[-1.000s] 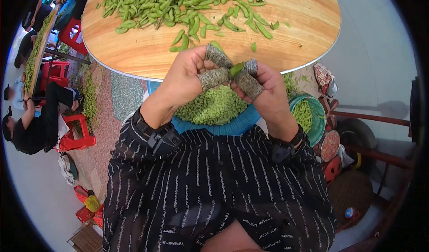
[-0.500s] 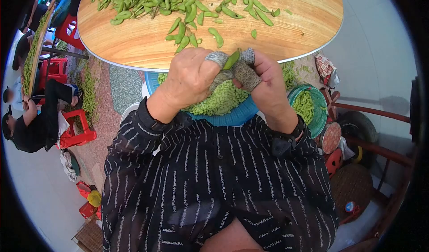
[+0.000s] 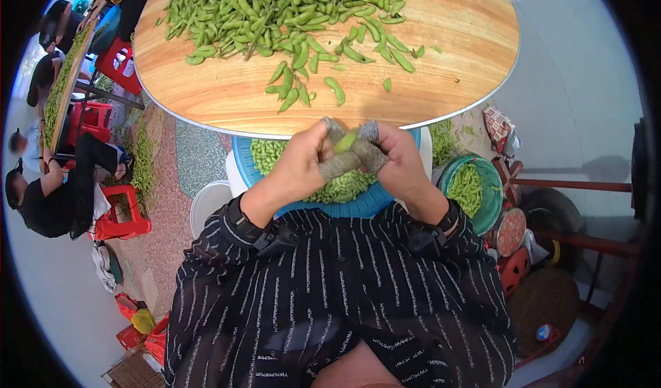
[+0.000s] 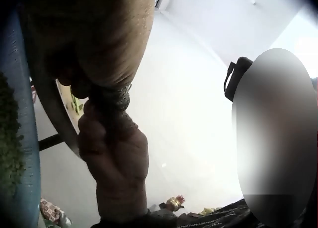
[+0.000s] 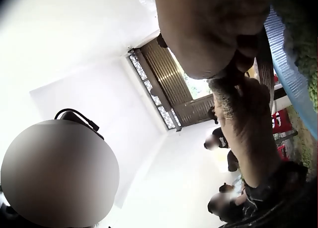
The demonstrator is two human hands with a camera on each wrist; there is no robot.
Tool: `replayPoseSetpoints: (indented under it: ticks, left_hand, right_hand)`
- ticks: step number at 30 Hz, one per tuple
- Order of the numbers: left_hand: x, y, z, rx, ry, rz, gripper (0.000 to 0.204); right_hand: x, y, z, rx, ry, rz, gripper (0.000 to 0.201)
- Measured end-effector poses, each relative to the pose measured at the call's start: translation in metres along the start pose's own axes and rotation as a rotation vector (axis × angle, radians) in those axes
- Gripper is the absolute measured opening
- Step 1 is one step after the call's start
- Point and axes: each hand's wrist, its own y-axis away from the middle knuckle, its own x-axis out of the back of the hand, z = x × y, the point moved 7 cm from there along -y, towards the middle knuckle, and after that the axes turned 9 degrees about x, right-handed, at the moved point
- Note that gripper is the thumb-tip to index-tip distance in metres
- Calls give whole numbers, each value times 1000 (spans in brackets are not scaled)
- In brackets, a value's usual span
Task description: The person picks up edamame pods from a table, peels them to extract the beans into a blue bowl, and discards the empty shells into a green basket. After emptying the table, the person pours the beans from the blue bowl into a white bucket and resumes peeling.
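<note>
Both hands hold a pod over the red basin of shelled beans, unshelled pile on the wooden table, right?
The basin is blue, not red; the head view shows it. Left hand and right hand do hold a pod over its shelled beans, unshelled pile on the wooden table.

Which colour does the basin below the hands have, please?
The basin is blue; the head view shows it best.
</note>
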Motion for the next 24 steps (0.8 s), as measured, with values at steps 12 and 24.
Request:
replayPoseSetpoints:
  ticks: [12,24]
  left_hand:
    - [-6,16,-49,105,-373,-152,11]
    - [7,18,30,-183,-899,-204,21]
  right_hand:
    - [-8,18,10,233,662,-273,10]
    - [190,124,16,-306,1410,194,17]
